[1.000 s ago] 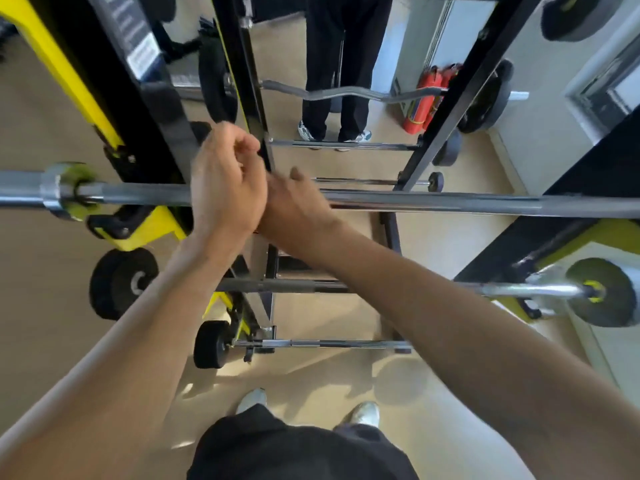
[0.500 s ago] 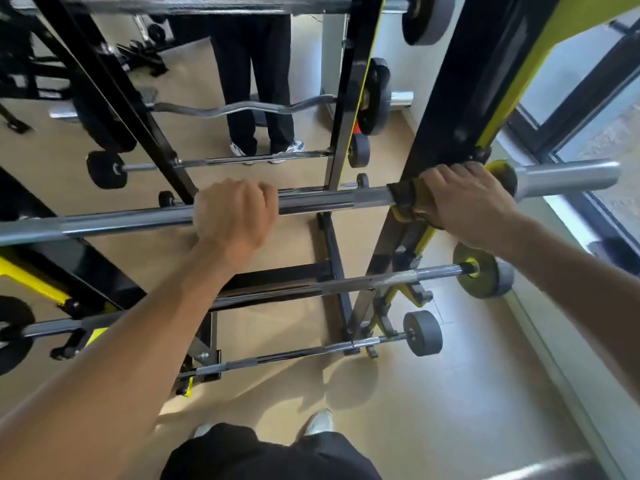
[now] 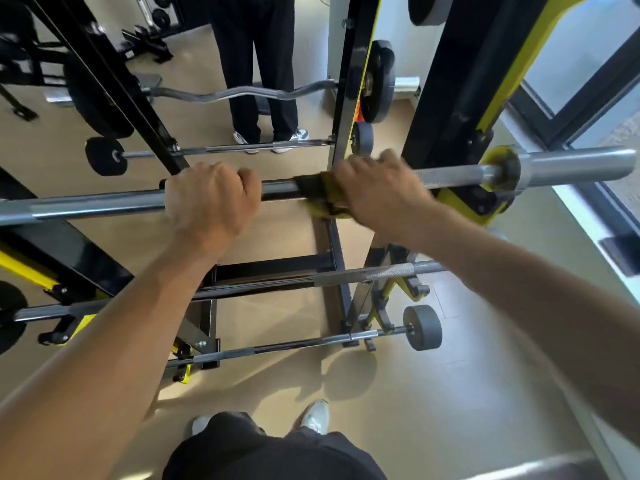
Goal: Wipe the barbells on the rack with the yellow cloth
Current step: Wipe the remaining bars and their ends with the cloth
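two hands are on the top barbell [image 3: 104, 204], which lies across the rack [image 3: 446, 98] at chest level. the left hand [image 3: 211, 199] grasps the bare shaft with its fingers curled over it, and seems only to steady the bar. the right hand [image 3: 381, 192] is clenched around the yellow cloth [image 3: 325, 206], which is wrapped on the same shaft just beside the left hand; the cloth looks partly dark where it folds over the top. between the right hand and the yellow collar [image 3: 502, 166] a part of the knurled shaft is uncovered.

i judge the task is at an early stage. the wiping is on this one bar, and the pictures cannot tell how much of its length is already clean. several more bars wait: the curved bar [image 3: 225, 95] behind, the lower barbell [image 3: 363, 273] under the hands, and the small barbell [image 3: 422, 327] near the floor. a person in dark trousers [image 3: 256, 64] stands behind the rack.
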Motion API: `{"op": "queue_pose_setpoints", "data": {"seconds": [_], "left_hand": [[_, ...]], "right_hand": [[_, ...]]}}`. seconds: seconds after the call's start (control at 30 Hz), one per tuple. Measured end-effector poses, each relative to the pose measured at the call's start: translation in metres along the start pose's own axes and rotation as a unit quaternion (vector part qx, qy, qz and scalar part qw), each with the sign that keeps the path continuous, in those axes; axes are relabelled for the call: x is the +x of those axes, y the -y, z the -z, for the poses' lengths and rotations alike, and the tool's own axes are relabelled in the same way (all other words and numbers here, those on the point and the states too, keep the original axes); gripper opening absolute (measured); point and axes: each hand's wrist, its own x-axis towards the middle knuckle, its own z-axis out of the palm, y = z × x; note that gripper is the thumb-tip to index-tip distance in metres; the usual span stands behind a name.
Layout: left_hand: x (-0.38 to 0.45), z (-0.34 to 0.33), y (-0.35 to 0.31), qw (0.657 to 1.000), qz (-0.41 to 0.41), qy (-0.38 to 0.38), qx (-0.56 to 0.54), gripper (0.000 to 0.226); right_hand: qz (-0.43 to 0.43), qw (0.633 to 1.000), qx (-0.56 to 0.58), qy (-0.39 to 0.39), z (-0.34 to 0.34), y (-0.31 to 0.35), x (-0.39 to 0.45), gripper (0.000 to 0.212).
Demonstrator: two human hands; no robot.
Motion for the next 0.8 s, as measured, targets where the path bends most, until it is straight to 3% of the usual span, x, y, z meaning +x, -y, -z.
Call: {"op": "queue_pose_setpoints", "data": {"seconds": [0.07,0.17,0.27,0.37,0.57,0.7,0.8], "left_hand": [[0.001,-0.001,0.001,1.000,0.008,-0.006,0.005,0.055],[-0.001,-0.002,-0.002,1.000,0.011,-0.009,0.007,0.055],[0.001,-0.004,-0.010,0.999,0.030,-0.013,0.022,0.053],[0.002,-0.006,-0.012,0.998,0.048,-0.012,0.036,0.052],[0.001,-0.003,-0.011,0.998,0.048,-0.020,0.031,0.051],[-0.002,-0.001,-0.009,0.999,0.035,-0.030,0.022,0.051],[-0.008,-0.002,-0.007,0.999,0.015,-0.029,0.005,0.053]], "right_hand": [[-0.030,0.996,-0.082,0.027,-0.005,-0.047,-0.023,0.038],[-0.074,0.989,-0.120,0.053,-0.011,-0.088,-0.049,0.033],[-0.051,0.987,-0.143,0.053,-0.014,-0.095,-0.046,0.024],[-0.012,0.992,-0.106,0.068,-0.006,-0.076,-0.023,0.027],[0.013,0.994,0.108,0.026,0.004,-0.003,0.015,0.034],[0.023,0.990,0.126,-0.065,-0.005,0.023,0.024,0.036],[0.031,0.990,0.117,-0.075,-0.014,0.010,0.004,0.040]]}}
